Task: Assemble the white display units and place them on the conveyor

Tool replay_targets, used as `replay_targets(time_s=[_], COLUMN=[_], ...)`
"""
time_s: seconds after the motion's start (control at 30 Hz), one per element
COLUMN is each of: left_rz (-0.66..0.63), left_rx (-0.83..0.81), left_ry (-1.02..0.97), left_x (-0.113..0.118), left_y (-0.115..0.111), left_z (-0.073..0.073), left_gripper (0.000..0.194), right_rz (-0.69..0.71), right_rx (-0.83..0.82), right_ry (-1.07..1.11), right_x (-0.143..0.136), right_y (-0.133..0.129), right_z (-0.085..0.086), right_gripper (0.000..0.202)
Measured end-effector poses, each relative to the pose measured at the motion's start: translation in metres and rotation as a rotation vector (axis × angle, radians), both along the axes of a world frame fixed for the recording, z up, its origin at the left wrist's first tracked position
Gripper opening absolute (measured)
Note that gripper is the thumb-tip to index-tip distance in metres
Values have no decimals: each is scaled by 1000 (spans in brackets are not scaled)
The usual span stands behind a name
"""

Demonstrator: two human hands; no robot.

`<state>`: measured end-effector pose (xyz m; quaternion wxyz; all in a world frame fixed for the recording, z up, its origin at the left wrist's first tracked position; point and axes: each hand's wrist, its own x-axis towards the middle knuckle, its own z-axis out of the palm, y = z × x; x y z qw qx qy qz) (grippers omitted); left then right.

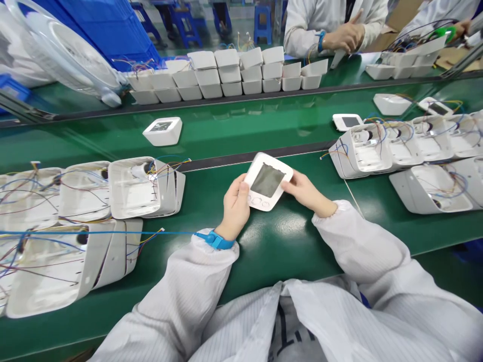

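Observation:
Both hands hold a white device with a dark square screen and round buttons [267, 181], tilted above the green bench. My left hand [236, 203] grips its left side, thumb near the buttons; a blue wrist strap with a cord circles that wrist. At the right edge, my right hand [305, 191] pinches the device between thumb and fingers. The fingers behind the casing are hidden. Open white housings with loose wires [136, 193] stand left of my left hand, and more housings [362, 151] are lined up beyond my right hand.
A similar white device [163, 131] lies on the far strip at left, another [347, 122] at right. Stacked white housings [230, 75] line the bench's back. A white fan [71, 50] stands at upper left. Across the bench, a co-worker's hands [343, 37] handle a white part.

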<state>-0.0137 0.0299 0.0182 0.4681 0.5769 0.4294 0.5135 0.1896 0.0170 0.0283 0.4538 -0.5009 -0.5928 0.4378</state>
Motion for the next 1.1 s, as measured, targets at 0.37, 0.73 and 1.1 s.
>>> replay_targets(time_s=[0.37,0.73,1.1], left_rz=[-106,-10,-9], left_rx=[298,328,329], left_ry=[135,379,359], left_x=[-1,-1,1], left_y=[4,-6,-6], left_z=[-5,9,5], left_gripper=[85,58,59], right_rz=[-3,7,105], right_rx=[336,460,329], right_ry=[-353,-476,-457], right_x=[0,-10,-3], right_y=[-14,-22,-14], right_z=[19,15,20], right_gripper=[43,34,43])
